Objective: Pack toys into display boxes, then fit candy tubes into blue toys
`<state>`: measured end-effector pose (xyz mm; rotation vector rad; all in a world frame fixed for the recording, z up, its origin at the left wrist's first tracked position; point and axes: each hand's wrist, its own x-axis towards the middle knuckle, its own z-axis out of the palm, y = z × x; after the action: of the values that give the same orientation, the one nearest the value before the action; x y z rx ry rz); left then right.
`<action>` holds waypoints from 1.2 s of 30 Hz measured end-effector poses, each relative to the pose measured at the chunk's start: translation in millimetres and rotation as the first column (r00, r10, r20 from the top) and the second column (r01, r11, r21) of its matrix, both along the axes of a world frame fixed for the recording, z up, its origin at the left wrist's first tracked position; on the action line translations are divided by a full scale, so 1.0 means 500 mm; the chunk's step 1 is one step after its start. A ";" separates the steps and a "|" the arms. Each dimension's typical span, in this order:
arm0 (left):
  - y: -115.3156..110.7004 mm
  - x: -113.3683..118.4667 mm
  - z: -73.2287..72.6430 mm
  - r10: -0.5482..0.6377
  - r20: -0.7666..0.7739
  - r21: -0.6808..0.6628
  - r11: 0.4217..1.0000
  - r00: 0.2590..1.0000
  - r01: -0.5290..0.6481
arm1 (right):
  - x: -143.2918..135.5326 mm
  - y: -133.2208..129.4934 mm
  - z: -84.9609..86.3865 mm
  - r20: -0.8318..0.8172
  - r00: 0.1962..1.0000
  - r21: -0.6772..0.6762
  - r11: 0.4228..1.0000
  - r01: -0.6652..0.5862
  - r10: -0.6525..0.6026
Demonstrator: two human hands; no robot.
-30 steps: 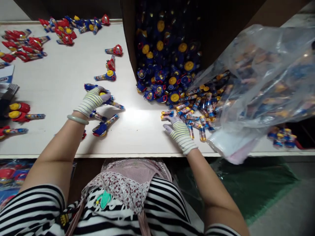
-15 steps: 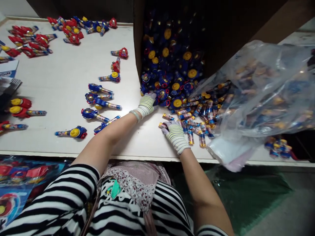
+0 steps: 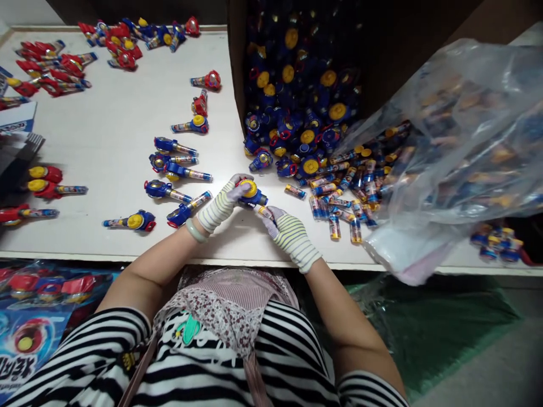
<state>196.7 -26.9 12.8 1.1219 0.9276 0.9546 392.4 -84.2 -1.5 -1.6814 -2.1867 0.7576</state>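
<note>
- l hand (image 3: 220, 207) is clamping on 1 blue toy (image 3: 251, 193), mid-table nr front edge
- r hand (image 3: 292, 234) is pinching 1 small tube (image 3: 266, 212), just by toy's blue end
- 7 blue toys w/ tubes (image 3: 188, 171) are lying l of box, approx. in a column, 1 off nearer the front edge
- 2 red toys (image 3: 206, 80) are lying behind them; 3 more (image 3: 57, 189) are sitting far l
- tube pile (image 3: 339, 200) is spreading r; clear bag (image 3: 458, 141) is covering part, can't count
- dark box (image 3: 236, 62) is holding many blue toys, its wall & shadow hiding some

Glossy clear plastic bag (image 3: 462, 130), matt white tabletop (image 3: 127, 107)
</note>
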 end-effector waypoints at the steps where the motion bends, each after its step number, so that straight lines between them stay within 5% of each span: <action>1: 0.004 0.000 0.000 0.041 -0.056 0.037 0.999 0.998 -0.039 | -0.002 -0.002 0.006 0.020 1.000 0.006 1.000 -0.019 0.019; 7: 0.022 -0.007 -0.003 0.124 -0.114 0.141 0.984 0.986 -0.107 | 0.005 -0.013 0.012 0.009 1.000 0.048 0.999 0.020 -0.020; 12: 0.011 -0.009 0.025 0.156 -0.182 0.241 0.964 0.971 -0.110 | 0.015 -0.002 0.028 0.032 0.999 0.097 0.995 0.034 -0.037; 24: -0.018 0.018 0.042 0.121 -0.154 0.173 0.980 0.981 -0.093 | 0.011 -0.004 0.061 0.305 0.951 0.041 0.998 -0.054 0.039; 26: -0.019 0.015 0.048 0.070 -0.189 0.169 0.985 0.979 -0.038 | 0.007 -0.015 0.062 0.220 0.975 0.026 0.999 -0.024 0.017; 28: -0.018 0.005 0.053 -0.007 -0.188 0.163 0.986 0.982 0.038 | 0.000 -0.027 0.055 -0.031 1.000 -0.055 0.999 -0.003 0.001; 32: -0.008 -0.022 0.055 -0.165 -0.200 0.211 0.955 0.966 0.207 | -0.017 -0.040 0.020 -0.584 0.799 -0.386 0.915 -0.121 -0.141; 34: -0.003 -0.031 0.049 -0.175 -0.236 0.199 0.954 0.956 0.224 | -0.023 -0.034 0.002 -0.610 0.777 -0.385 0.915 -0.120 -0.155; 36: 0.001 -0.032 0.038 -0.097 -0.279 0.183 0.971 0.956 0.152 | -0.026 -0.024 -0.008 -0.469 0.879 -0.253 0.967 -0.038 -0.088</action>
<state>180.8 -26.3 31.9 1.4941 0.9777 0.8184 379.5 -96.3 -5.5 -1.4238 -1.7744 1.3355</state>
